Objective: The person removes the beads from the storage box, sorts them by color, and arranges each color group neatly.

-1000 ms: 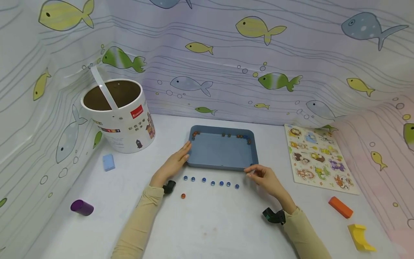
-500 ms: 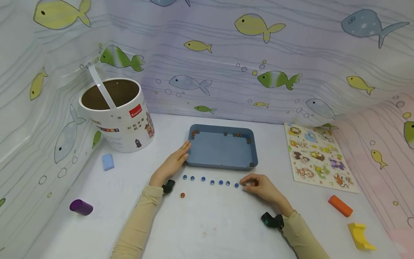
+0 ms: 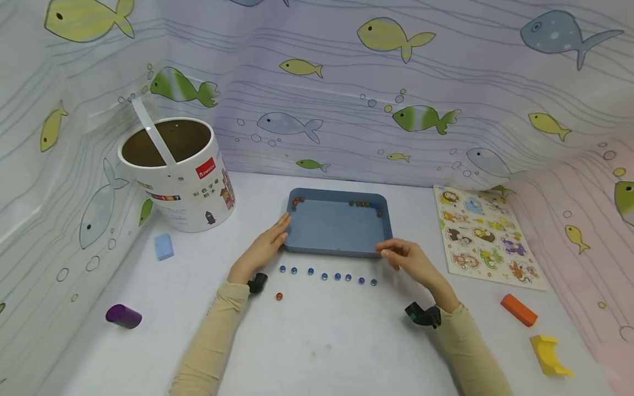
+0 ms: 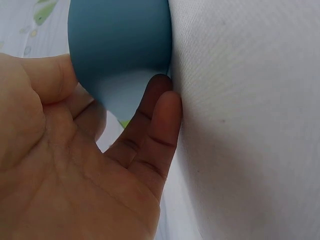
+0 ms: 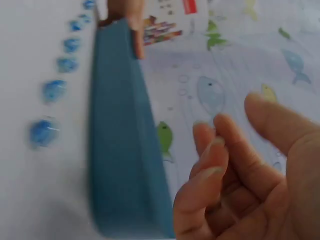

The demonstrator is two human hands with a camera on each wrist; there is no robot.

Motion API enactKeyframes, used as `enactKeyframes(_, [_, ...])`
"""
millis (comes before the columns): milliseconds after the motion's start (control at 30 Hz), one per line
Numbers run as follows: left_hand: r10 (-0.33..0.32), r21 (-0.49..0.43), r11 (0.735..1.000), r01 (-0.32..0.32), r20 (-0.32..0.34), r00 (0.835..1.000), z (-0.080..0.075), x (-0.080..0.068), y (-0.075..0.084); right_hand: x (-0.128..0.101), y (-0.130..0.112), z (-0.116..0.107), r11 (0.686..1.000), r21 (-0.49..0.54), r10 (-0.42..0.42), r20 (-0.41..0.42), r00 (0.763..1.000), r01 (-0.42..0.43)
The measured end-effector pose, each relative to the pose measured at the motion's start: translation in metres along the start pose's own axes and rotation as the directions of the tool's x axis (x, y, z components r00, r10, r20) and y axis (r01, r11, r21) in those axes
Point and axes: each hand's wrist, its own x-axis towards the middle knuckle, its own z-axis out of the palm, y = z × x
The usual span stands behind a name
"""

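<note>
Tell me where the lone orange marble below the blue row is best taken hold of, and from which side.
Probably from straight above, with thumb and forefinger pinching across the widest part of the orange marble. It is small and round, so a sideways push would likely roll it. It lies apart from the blue marble row, with bare table around it. The left hand is nearer but rests against the tray.

Take the white bucket (image 3: 175, 173) at the table's far left as your landmark: a white strap leans out of its brown inside. Just in front of it, to its left, you have a light blue block (image 3: 163, 246), and nearer you a purple cylinder (image 3: 123, 317) on its side. Well to the bucket's right lie an animal puzzle board (image 3: 487, 236), an orange block (image 3: 518, 309) and a yellow arch block (image 3: 548, 355)
</note>
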Motion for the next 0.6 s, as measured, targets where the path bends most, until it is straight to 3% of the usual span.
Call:
enactKeyframes(167, [-0.003, -0.014, 1.000, 0.003, 0.006, 1.000, -0.002, -0.001, 0.000, 0.037, -0.016, -0.015, 0.998, -0.009, 0.064, -0.095, 0.993, -0.065])
enactKeyframes(333, [0.008, -0.023, 1.000, -0.008, 0.003, 1.000, 0.000, -0.002, -0.001, 0.077, -0.014, -0.011, 0.984, 0.021, 0.175, -0.128, 0.976, -0.174])
enactKeyframes(600, [0.020, -0.026, 0.999, -0.020, -0.007, 1.000, -0.001, -0.001, 0.001, 0.126, -0.004, 0.009, 0.947, -0.066, 0.281, -0.300, 0.911, -0.314])
